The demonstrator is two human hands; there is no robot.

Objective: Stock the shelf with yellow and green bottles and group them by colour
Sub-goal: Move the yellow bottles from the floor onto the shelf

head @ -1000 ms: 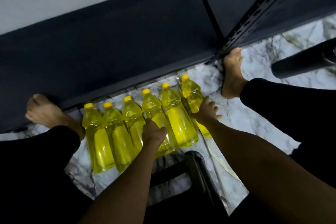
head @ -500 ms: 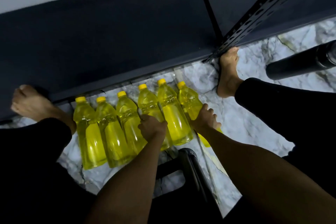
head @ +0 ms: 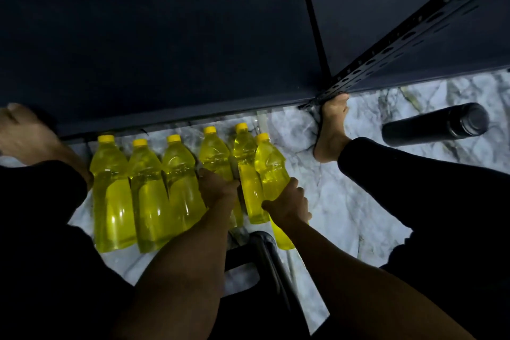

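Several yellow bottles with yellow caps lie side by side on the marble floor (head: 339, 201), caps toward the dark shelf (head: 165, 50). My right hand (head: 288, 204) grips the rightmost yellow bottle (head: 271, 171), which is raised a little and overlaps its neighbour (head: 244, 157). My left hand (head: 218, 188) grips the fourth bottle from the left (head: 214, 154) around its middle. Three more bottles (head: 113, 196) lie untouched to the left. No green bottles are in view.
A black perforated shelf upright (head: 400, 44) slants down to the floor by my right foot (head: 332, 130). A black flask (head: 436, 125) lies on the floor at right. My left foot (head: 24, 132) is at far left. A dark stool frame (head: 265, 251) sits between my legs.
My right hand has lifted the rightmost bottle and swung it left over its neighbour. My left hand has closed around the fourth bottle. The view has shifted slightly.
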